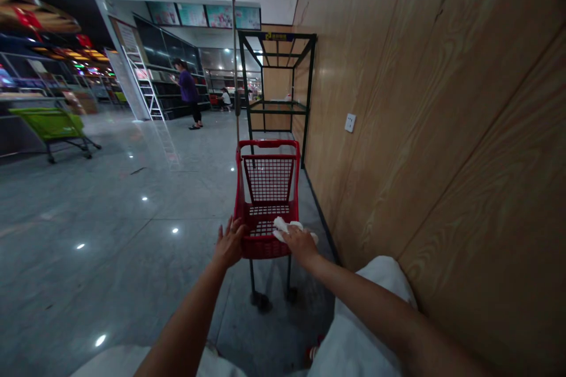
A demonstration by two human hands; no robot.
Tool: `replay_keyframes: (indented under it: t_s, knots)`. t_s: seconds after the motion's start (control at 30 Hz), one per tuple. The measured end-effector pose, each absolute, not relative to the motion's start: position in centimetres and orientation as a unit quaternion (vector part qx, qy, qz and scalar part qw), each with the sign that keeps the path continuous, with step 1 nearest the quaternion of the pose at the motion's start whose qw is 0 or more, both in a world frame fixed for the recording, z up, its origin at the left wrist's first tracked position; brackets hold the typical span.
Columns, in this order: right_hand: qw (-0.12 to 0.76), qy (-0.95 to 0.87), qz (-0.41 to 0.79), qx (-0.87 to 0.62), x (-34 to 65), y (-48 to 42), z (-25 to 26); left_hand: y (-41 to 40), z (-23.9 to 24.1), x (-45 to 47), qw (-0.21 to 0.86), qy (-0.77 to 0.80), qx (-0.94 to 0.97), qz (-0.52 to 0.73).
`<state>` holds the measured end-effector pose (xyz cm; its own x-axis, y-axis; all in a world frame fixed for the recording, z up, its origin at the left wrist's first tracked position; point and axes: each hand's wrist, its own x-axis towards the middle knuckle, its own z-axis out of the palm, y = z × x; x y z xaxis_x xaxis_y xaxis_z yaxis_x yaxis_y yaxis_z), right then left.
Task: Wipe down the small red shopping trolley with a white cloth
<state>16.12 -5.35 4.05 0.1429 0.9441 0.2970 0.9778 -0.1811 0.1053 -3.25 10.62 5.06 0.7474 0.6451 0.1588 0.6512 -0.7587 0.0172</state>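
Observation:
A small red plastic shopping cart (269, 247) stands right in front of me, its mesh-backed basket facing up and its handle at the far end. My left hand (230, 242) grips the basket's near left corner, some fingers over the rim. At the near right rim, my right hand (300, 244) holds a crumpled white cloth (282, 224) against the cart. Part of the cloth is hidden beneath that hand.
A wood-panelled wall (375, 147) with a socket (350, 123) runs along my right. Beyond the cart stands a dark metal rack (277, 111). Further left are a person in purple (188, 87), a white ladder (148, 91) and a green cart (50, 123).

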Motion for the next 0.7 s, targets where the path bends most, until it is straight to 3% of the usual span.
replay_keyframes:
  t_s: [0.13,0.23,0.53,0.7]
  knots:
    - [0.082,-0.72,-0.154,-0.671,12.9,-4.6,3.5,13.3,5.9,-6.8,0.086,-0.363,-0.927,-0.043]
    - [0.076,-0.759,-0.151,-0.629,13.1,-3.9,4.0,13.6,6.0,-7.4,0.077,-0.393,-0.916,-0.031]
    - [0.0,-0.627,-0.119,-0.77,20.2,-1.4,8.2,7.0,6.5,0.0,-0.085,-0.294,-0.949,-0.073]
    - [0.018,-0.623,-0.151,-0.767,17.5,-2.1,5.8,3.4,4.8,4.2,-0.069,-0.342,-0.928,-0.132]
